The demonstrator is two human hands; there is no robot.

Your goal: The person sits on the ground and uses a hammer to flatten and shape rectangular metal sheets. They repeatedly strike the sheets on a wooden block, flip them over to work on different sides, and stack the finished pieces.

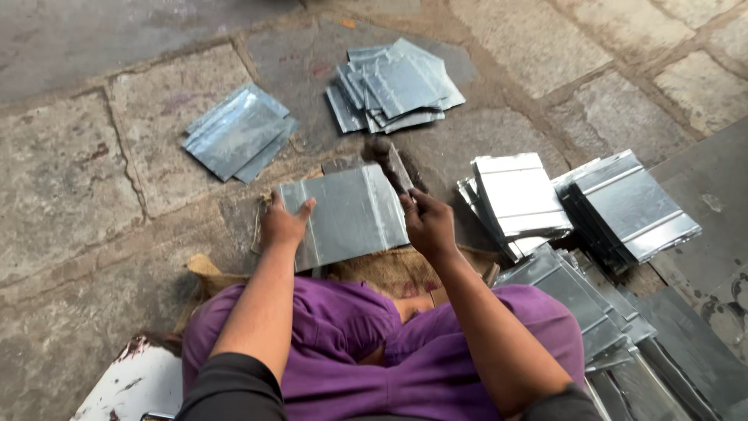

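Note:
A grey sheet-metal plate (347,214) lies in front of my knees on the stone floor. My left hand (282,224) holds its left edge, fingers spread over the corner. My right hand (425,222) is closed around the handle of a dark hammer-like tool (389,164), whose head rests at the plate's right edge. Purple trousers (366,351) fill the bottom of the view, with burlap under the plate.
A pile of similar metal plates (238,132) lies at the far left, another scattered heap (397,86) straight ahead. Stacks of ribbed plates (518,195) (631,206) stand at the right, with more sheets (592,312) by my right knee. A white object (132,382) sits bottom left.

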